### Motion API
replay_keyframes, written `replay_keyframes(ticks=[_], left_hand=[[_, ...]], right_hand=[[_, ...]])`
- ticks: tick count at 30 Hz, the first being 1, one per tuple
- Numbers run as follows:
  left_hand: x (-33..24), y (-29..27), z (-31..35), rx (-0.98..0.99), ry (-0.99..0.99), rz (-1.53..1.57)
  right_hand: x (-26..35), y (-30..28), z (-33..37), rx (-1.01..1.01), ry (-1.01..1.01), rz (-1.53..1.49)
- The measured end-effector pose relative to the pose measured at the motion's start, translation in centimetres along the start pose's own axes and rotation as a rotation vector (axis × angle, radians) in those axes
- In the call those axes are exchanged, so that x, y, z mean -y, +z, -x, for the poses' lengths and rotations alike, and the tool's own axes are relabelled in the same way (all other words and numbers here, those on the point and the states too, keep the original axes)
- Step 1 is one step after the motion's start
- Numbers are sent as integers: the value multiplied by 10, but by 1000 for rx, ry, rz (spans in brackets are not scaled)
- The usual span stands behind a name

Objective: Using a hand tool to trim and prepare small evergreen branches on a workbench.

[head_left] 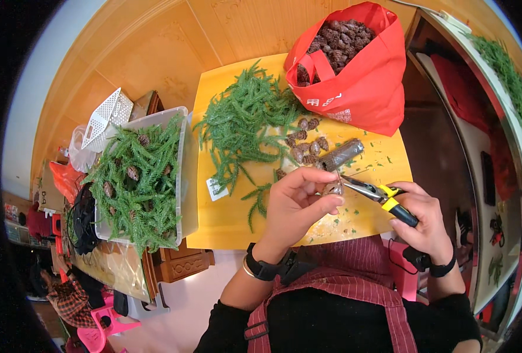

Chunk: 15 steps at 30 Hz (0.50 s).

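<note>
Between the thumb and fingers of my left hand (302,203) is a small brown pine cone (333,188). My right hand (421,216) grips a pair of pliers (384,199) with yellow and black handles. The pliers' jaws reach to the pine cone, near a thin wire; whether they bite on the wire is too small to tell. Just beyond my hands, several loose pine cones (308,147) and a dark roll of wire-like pieces (342,155) lie on the yellow tabletop (214,220). Green artificial pine sprigs (243,112) are heaped at the far left of it.
A red bag (367,88) full of pine cones stands at the back right. Left of the table is a clear plastic bin (184,176) filled with green sprigs and cones. A white basket (109,117) sits behind it. Another person (75,303) is at the lower left, by pink stools.
</note>
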<state>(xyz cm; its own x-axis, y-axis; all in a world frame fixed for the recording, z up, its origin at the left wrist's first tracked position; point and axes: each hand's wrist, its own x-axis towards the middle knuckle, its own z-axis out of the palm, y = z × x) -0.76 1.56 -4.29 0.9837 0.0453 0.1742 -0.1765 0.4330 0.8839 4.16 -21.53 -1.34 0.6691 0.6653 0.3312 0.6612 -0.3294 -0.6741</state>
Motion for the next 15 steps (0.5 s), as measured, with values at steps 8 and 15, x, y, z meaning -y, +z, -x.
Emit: replay_keyframes(ticks=[8, 15], left_hand=[[1, -1, 1, -3, -14, 20], [-2, -3, -1, 28, -66, 56]], right_hand=[[-1, 4, -2, 13, 8, 16], [0, 7, -1, -21, -13, 52]])
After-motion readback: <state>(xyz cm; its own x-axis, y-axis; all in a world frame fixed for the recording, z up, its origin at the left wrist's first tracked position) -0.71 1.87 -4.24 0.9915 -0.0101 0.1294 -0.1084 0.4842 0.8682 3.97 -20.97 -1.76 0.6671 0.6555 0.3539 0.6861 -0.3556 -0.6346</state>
